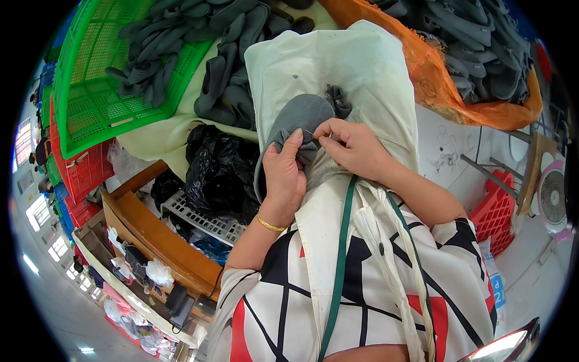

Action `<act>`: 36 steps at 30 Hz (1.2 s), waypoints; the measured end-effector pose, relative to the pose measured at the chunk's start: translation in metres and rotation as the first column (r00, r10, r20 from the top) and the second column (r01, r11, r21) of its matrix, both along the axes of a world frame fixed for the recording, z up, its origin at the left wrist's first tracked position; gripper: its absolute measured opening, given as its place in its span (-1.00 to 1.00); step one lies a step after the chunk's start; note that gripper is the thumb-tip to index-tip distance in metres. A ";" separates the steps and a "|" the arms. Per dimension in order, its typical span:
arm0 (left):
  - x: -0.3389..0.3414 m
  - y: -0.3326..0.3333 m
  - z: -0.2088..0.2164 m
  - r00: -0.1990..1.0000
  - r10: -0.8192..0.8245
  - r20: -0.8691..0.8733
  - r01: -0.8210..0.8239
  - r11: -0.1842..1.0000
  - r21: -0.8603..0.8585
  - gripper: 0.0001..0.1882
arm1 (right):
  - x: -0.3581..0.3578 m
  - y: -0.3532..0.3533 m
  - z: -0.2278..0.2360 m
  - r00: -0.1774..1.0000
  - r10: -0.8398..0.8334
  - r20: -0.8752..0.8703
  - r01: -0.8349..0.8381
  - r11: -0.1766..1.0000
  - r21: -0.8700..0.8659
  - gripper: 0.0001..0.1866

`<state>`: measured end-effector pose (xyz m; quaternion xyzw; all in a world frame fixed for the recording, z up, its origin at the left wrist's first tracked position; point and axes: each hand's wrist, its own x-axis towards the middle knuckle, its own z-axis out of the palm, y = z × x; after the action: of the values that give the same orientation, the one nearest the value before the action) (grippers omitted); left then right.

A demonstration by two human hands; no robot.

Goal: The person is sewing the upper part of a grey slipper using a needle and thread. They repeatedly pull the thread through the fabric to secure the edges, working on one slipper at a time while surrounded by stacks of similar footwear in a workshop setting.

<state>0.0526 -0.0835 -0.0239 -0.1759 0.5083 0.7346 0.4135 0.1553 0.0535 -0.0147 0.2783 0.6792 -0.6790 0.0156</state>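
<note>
My left hand (283, 172) is closed around a grey slipper (307, 111) with a soft, felt-like surface, its thumb pressed on a gathered grey fabric piece (307, 149) there. Close by, my right hand (353, 145) pinches a thin, needle-like piece (309, 132) that reaches toward the slipper near my left thumb. The slipper lies over a white cloth (380, 78) spread across my lap. Beside its far end is a small dark crumpled bit of fabric (338, 101).
Grey slippers fill a green basket (99, 108) at the far left, and more lie in a heap (232, 66) beside it. An orange sack (416, 57) of slippers stands far right. Black plastic bags (220, 172) and a wooden drawer (157, 223) are left; a fan (552, 193) is right.
</note>
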 end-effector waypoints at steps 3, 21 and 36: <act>0.000 0.000 0.000 1.000 0.001 0.002 -0.001 1.000 0.006 -0.86 | 0.000 0.000 -0.001 1.000 0.001 -0.014 0.000 1.000 0.014 -0.84; 0.002 -0.004 -0.005 0.998 -0.059 -0.015 0.059 0.998 0.006 -0.78 | -0.003 -0.001 -0.007 1.000 0.003 0.014 -0.001 0.995 -0.103 -0.86; -0.003 -0.001 -0.006 0.999 -0.033 0.002 0.033 0.999 -0.026 -0.85 | 0.003 -0.008 -0.023 0.987 0.018 -0.158 0.008 0.986 0.164 -0.85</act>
<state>0.0497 -0.0846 -0.0300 -0.1734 0.5206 0.7208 0.4236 0.1585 0.0452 -0.0380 0.2219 0.7325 -0.6408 -0.0597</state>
